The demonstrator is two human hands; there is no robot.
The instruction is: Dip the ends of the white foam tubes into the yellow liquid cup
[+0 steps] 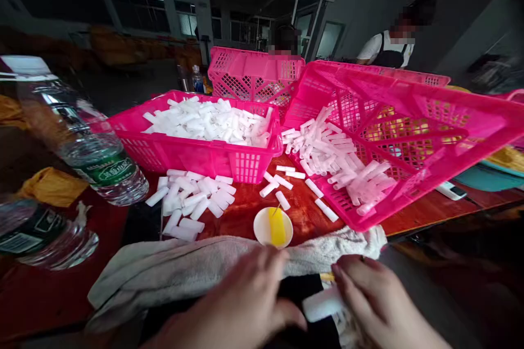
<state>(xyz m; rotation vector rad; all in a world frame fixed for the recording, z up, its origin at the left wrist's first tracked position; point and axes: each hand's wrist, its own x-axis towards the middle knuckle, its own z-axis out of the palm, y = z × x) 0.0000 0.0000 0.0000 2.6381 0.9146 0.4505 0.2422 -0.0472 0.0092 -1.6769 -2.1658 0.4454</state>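
My right hand (372, 294) is closed round a short white cylindrical roll (323, 304), whose near end sticks out to the left. A small yellow piece (326, 277) shows at its fingertips; its kind is unclear. My left hand (249, 300), blurred, reaches up beside it with the thumb apart from the fingers and nothing visible between them. Just beyond its fingertips stands a small white bowl (261, 226) holding a yellow strip (277, 227) and a thin stick. Loose white rolls (200, 196) lie in a heap to the left, and several more are scattered behind the bowl.
A pink basket (192, 158) full of white rolls stands at the back. Another pink basket (409, 120) lies tipped on its side, rolls spilling out. Water bottles (108, 166) stand left. A grey towel (172, 264) covers the table's front edge. A co-worker (388, 49) is behind.
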